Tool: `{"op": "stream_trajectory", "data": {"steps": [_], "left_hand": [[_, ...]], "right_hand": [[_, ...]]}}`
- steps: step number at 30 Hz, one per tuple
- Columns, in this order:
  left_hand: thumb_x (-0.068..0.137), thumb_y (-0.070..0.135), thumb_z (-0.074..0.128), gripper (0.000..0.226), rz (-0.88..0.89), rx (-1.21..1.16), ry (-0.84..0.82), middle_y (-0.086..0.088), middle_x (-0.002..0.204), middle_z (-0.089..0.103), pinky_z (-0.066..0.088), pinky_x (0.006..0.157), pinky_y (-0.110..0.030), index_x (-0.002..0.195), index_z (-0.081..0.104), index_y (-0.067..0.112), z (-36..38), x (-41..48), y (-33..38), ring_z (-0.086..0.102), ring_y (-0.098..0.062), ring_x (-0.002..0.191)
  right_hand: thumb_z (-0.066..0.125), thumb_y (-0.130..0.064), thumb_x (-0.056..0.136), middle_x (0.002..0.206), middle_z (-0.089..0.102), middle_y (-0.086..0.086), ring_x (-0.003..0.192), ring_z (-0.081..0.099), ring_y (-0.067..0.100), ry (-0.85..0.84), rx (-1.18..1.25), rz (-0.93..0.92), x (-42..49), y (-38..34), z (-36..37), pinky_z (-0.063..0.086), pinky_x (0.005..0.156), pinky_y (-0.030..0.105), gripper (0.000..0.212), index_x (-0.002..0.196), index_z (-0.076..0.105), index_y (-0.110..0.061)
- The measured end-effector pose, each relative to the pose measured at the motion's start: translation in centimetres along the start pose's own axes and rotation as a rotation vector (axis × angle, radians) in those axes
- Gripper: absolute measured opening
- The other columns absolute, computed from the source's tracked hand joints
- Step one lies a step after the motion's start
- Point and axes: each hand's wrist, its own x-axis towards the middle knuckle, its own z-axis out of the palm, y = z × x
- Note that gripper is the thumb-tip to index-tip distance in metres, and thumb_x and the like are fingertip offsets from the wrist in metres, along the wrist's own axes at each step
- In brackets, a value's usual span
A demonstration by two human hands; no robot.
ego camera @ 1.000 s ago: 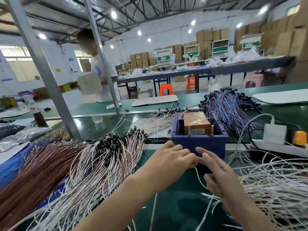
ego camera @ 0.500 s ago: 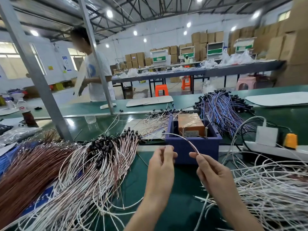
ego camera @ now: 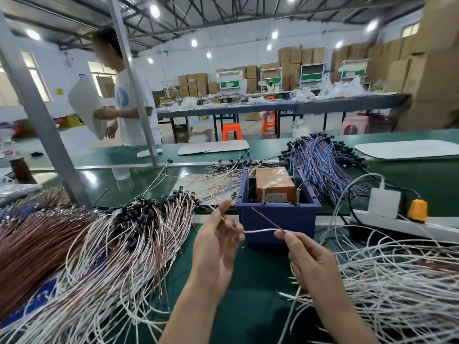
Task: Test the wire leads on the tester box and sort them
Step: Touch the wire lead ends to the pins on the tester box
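A blue box [ego camera: 278,220] with an orange tester [ego camera: 274,183] inside stands at the middle of the green bench. In front of it I hold one wire lead [ego camera: 260,230] stretched between both hands. My right hand [ego camera: 305,259] pinches it where the white lead meets a brown one, whose bare tip points up-left toward the box. My left hand [ego camera: 216,242] pinches the other end between thumb and forefinger, with the remaining fingers relaxed. A large fan of white and brown leads with black caps [ego camera: 119,239] lies to the left. A tangle of white leads [ego camera: 397,289] lies to the right.
Blue-purple leads [ego camera: 320,165] are piled behind the box. A white power strip [ego camera: 397,219] with an orange plug sits at the right. A slanted metal post [ego camera: 42,115] rises at the left. A person holding a white sheet [ego camera: 87,108] stands beyond the bench.
My hands have drawn back from the box's front and apart. The lead that arched over the box edge now runs nearly level between them.
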Motion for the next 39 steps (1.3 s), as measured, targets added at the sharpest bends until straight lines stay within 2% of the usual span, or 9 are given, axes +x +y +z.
{"op": "stream_trajectory", "data": {"steps": [4,8,11,13,15,18,27,39], "left_hand": [[0.095,0.024,0.049,0.033,0.096,-0.023,-0.193,-0.001,0.066,0.054,0.041,0.052,-0.024,0.114,0.073,0.013,-0.4,0.0,-0.3,0.05,-0.013,0.055],[0.093,0.026,0.052,0.026,0.089,0.177,-0.142,-0.002,0.063,0.052,0.035,0.05,-0.023,0.1,0.076,0.016,-0.7,-0.2,-2.5,0.044,-0.015,0.052],[0.097,0.03,0.045,0.035,0.069,0.291,-0.087,-0.002,0.057,0.042,0.034,0.049,-0.025,0.067,0.06,0.018,-0.7,-0.4,-4.9,0.039,-0.018,0.053],[0.099,0.03,0.041,0.044,0.078,0.341,-0.039,-0.003,0.056,0.036,0.034,0.05,-0.027,0.056,0.043,0.021,-0.5,-0.3,-5.9,0.037,-0.02,0.052],[0.102,0.034,0.04,0.05,0.097,0.413,0.009,-0.006,0.056,0.032,0.035,0.051,-0.028,0.054,0.033,0.021,-0.2,-0.3,-6.5,0.036,-0.019,0.052],[0.104,0.038,0.036,0.055,0.137,0.473,0.045,-0.008,0.054,0.031,0.038,0.048,-0.024,0.053,0.028,0.02,0.0,-0.4,-6.8,0.035,-0.019,0.05],[0.103,0.035,0.042,0.057,0.144,0.521,-0.002,-0.01,0.055,0.041,0.037,0.053,-0.031,0.051,0.03,0.015,-0.4,-0.5,-7.0,0.04,-0.021,0.05],[0.103,0.03,0.042,0.057,0.177,0.557,-0.026,-0.009,0.054,0.042,0.038,0.05,-0.023,0.049,0.03,0.017,-0.6,-0.5,-7.3,0.039,-0.021,0.05]], "right_hand": [[0.063,-0.058,0.075,0.05,0.037,-0.013,0.044,0.027,0.005,0.058,-0.006,0.009,0.3,0.2,-0.4,0.026,0.041,0.013,0.04,0.101,0.079,-0.032],[0.06,-0.055,0.082,0.051,0.04,-0.013,0.046,0.031,0.005,0.126,-0.062,-0.024,0.2,0.1,-0.5,0.028,0.042,0.015,0.033,0.102,0.076,-0.034],[0.053,-0.056,0.088,0.054,0.048,-0.013,0.049,0.038,0.003,0.186,-0.172,-0.047,0.0,0.1,-0.3,0.032,0.046,0.015,0.024,0.096,0.071,-0.043],[0.048,-0.053,0.094,0.055,0.045,-0.009,0.05,0.037,0.007,0.213,-0.189,-0.042,0.0,0.4,-0.1,0.031,0.047,0.022,0.022,0.091,0.068,-0.044],[0.046,-0.046,0.1,0.055,0.04,-0.007,0.05,0.034,0.009,0.235,-0.179,-0.019,0.2,0.6,-0.2,0.028,0.048,0.026,0.024,0.088,0.067,-0.043],[0.047,-0.039,0.102,0.055,0.039,-0.006,0.048,0.033,0.008,0.234,-0.177,0.002,0.3,0.7,-0.2,0.028,0.045,0.021,0.026,0.086,0.067,-0.043],[0.044,-0.036,0.104,0.057,0.039,-0.007,0.05,0.033,0.007,0.294,-0.098,0.0,0.2,1.0,-0.3,0.028,0.044,0.019,0.03,0.087,0.068,-0.04],[0.044,-0.035,0.105,0.055,0.04,-0.007,0.048,0.031,0.008,0.285,-0.119,0.005,0.4,1.1,-0.2,0.027,0.043,0.021,0.03,0.087,0.067,-0.04]]}}
